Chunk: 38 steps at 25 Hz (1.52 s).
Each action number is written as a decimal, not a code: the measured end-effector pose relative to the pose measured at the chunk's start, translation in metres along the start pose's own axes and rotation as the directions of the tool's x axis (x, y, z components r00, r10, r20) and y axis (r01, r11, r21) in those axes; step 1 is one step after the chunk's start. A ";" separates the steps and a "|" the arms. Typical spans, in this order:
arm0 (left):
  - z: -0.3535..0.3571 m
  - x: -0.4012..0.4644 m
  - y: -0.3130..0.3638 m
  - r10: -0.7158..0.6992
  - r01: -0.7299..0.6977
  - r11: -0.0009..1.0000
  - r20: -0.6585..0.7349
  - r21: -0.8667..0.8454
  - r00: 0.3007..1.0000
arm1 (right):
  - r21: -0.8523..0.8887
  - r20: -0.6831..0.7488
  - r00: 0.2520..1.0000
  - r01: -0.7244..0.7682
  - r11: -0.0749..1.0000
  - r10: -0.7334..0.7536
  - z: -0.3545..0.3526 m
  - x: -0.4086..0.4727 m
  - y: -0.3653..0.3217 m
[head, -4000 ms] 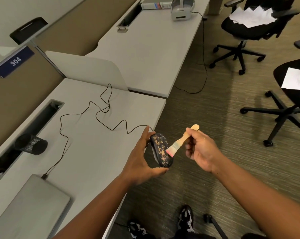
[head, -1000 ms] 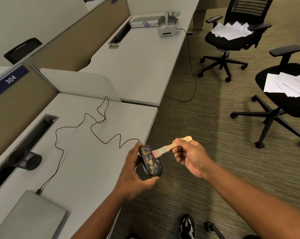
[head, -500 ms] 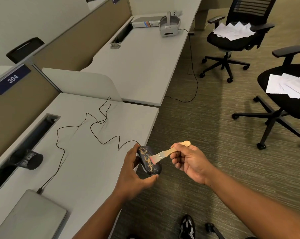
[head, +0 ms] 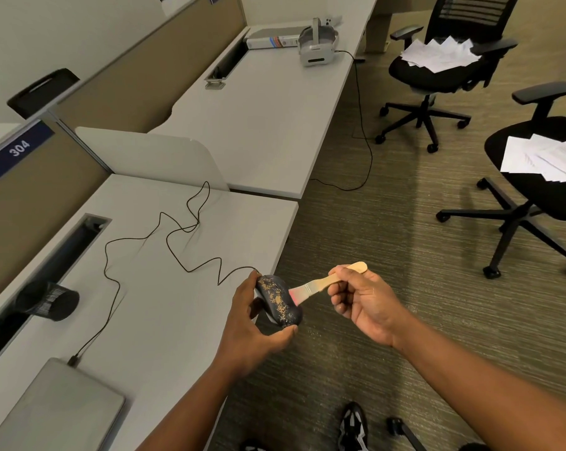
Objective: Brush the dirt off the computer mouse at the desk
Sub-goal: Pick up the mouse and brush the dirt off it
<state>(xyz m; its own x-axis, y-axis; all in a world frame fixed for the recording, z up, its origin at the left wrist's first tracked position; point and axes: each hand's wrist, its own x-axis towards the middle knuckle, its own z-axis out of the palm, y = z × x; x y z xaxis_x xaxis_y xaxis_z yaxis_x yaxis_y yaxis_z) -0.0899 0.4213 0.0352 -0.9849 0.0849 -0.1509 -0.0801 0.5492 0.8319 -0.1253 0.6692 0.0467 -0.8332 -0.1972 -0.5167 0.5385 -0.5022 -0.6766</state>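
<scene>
Brush (head: 320, 285) lowered a touch since half a second back, bristles now pressed onto the top of the mouse (head: 278, 301); hardly any other shift.

Wide grey desk (head: 151, 320) filling the left, a second desk (head: 268, 118) beyond it across a low white divider (head: 151, 157). Two black chairs, near one (head: 535, 190) and far one (head: 444, 63), each heaped with loose papers, well apart from the hands on the carpet. Closed laptop (head: 57, 415) at the desk's near corner, thin black cable (head: 164, 242) snaking from it over the desk to the mouse. White headset (head: 317, 43) on the far desk. Black mesh cup (head: 50, 301) lying on its side by the cable slot.

Left hand (head: 252, 333) curled round the mouse, thumb under the near end, fingers behind, holding it tilted just past the desk's edge, above the carpet. Mouse dark, speckled with tan dirt. Right hand (head: 363, 304) pinching the brush's pale wooden handle, fingers curled, bristles pink at the tip and touching the mouse's right side.
</scene>
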 end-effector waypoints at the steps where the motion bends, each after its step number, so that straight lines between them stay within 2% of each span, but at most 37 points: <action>1: 0.000 0.001 0.000 -0.006 0.006 1.000 -0.003 -0.005 1.000 | -0.014 0.018 1.000 -0.014 1.000 0.014 0.001 0.000 0.000; 8: 0.002 0.001 0.001 -0.042 0.042 0.999 -0.034 -0.009 0.999 | -0.088 -0.022 1.000 -0.005 0.996 0.003 -0.009 0.002 -0.003; 12: 0.002 0.000 0.002 -0.054 0.054 0.998 -0.017 -0.012 0.998 | -0.078 0.091 0.996 -0.003 0.997 0.010 -0.003 -0.002 -0.006; 16: 0.003 0.001 0.007 -0.034 0.034 0.999 0.005 0.023 0.999 | -0.161 0.193 0.981 0.017 0.987 0.015 0.005 -0.005 -0.006; 24: 0.002 0.002 0.002 -0.067 0.067 0.998 0.031 -0.011 0.997 | -0.361 0.190 0.981 0.110 0.926 -0.042 -0.010 0.001 -0.027; 27: 0.003 0.004 0.000 -0.081 0.082 0.996 0.051 -0.023 0.995 | -0.282 0.191 0.980 0.111 0.953 -0.058 -0.009 0.001 -0.029; 31: 0.004 0.007 0.002 -0.090 0.092 0.996 0.066 -0.016 0.994 | -0.234 0.295 0.955 0.083 0.969 -0.010 0.003 -0.002 -0.023; 34: 0.003 0.008 0.005 -0.096 0.097 0.995 0.073 0.001 0.993 | -0.376 0.332 0.943 0.162 0.912 -0.030 0.013 -0.004 -0.025; 38: 0.003 0.008 0.006 -0.091 0.089 0.996 0.073 0.032 0.993 | -0.588 0.428 0.901 0.333 0.737 -0.066 0.027 -0.011 -0.032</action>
<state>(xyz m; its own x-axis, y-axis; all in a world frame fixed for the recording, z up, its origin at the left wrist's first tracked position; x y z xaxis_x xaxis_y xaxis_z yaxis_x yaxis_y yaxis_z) -0.0977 0.4274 0.0374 -0.9596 0.0950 -0.2649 -0.1627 0.5808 0.7976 -0.1366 0.6647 0.0886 -0.8406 -0.5046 -0.1966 0.1938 0.0587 -0.9793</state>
